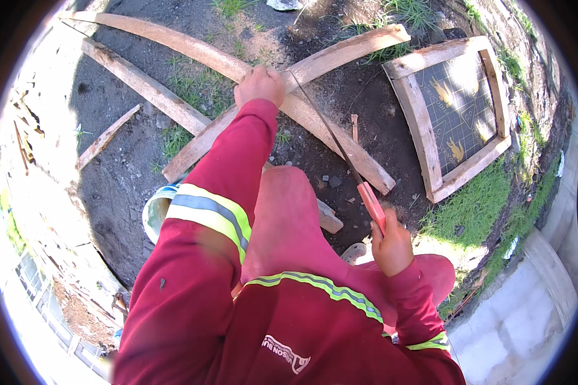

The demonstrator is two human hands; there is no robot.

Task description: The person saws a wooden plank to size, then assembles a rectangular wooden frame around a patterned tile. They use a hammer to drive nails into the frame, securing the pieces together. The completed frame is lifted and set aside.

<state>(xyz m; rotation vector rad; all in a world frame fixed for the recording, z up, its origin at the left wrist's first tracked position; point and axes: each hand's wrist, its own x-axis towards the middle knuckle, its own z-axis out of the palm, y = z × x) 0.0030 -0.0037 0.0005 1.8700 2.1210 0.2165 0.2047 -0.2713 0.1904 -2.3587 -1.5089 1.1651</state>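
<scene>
My left hand (pixel 259 84) presses down on two crossed wooden planks (pixel 327 59) where they overlap on the dark soil. My right hand (pixel 390 246) grips the red handle of a hand saw (pixel 340 151). The thin saw blade runs up and left from the handle, its tip reaching the plank crossing just right of my left hand. My arms are in red sleeves with yellow and grey reflective bands. My raised knee hides part of the lower plank.
A square wooden frame with dark mesh (pixel 456 109) lies at the right on grass. More planks (pixel 144 86) lie to the left. A white bucket (pixel 155 212) sits beside my left arm. A concrete block wall (pixel 533 301) runs along the lower right.
</scene>
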